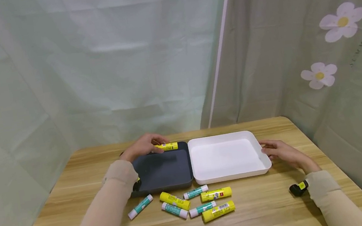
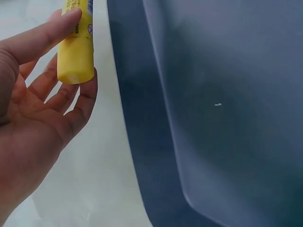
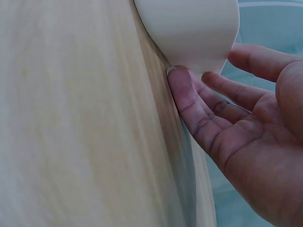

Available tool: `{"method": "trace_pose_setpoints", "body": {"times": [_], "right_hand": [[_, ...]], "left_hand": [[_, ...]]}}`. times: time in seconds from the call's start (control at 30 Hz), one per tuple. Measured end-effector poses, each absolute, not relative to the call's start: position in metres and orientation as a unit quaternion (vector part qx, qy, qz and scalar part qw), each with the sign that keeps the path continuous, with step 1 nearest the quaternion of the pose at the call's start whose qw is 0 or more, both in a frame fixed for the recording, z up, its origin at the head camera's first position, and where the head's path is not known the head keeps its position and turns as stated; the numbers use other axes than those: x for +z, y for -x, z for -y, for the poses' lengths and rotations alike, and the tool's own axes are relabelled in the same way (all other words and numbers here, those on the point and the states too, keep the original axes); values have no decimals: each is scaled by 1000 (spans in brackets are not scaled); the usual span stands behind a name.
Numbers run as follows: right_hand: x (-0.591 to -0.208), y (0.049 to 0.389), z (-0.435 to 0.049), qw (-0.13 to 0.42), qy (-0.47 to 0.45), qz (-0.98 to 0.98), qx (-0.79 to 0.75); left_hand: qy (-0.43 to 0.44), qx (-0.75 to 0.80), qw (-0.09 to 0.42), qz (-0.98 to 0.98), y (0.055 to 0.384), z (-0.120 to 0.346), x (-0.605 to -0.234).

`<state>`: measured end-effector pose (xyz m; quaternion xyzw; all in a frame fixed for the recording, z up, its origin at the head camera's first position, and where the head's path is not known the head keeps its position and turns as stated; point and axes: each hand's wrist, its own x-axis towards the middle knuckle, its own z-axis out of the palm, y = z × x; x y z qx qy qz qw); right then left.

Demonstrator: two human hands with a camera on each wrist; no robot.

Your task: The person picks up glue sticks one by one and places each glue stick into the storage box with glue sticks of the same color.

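My left hand [image 1: 143, 145] pinches a yellow glue stick [image 1: 171, 146] at the far edge of the black tray [image 1: 165, 170]. In the left wrist view, the thumb lies across the glue stick [image 2: 75, 59] and the fingers curl behind it; its capped end points toward the camera. My right hand [image 1: 285, 151] touches the right side of the white tray [image 1: 229, 154]. Up close, its fingertips meet the outer wall of that tray [image 3: 194, 33], with the fingers only loosely bent.
Several yellow glue sticks [image 1: 218, 211] and white-and-teal glue sticks [image 1: 140, 207] lie on the wooden table [image 1: 262, 210] in front of the trays. Curtains [image 1: 123, 59] hang behind and beside the table. A black wrist device [image 1: 298, 188] is by the right sleeve.
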<state>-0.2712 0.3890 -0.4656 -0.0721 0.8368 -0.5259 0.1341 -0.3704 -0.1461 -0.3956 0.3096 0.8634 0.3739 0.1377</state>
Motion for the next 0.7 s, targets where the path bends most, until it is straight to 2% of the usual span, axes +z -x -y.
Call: {"method": "trace_pose_setpoints", "body": {"times": [0.4,0.7], "right_hand": [[-469,271,-390,135,77,-833,-532],[-469,272,-391,134,82,-832,-532]], "left_hand": [[-320,363,118,-867,383,146,-420],[-308,336,120,-882,382,145,-422]]}}
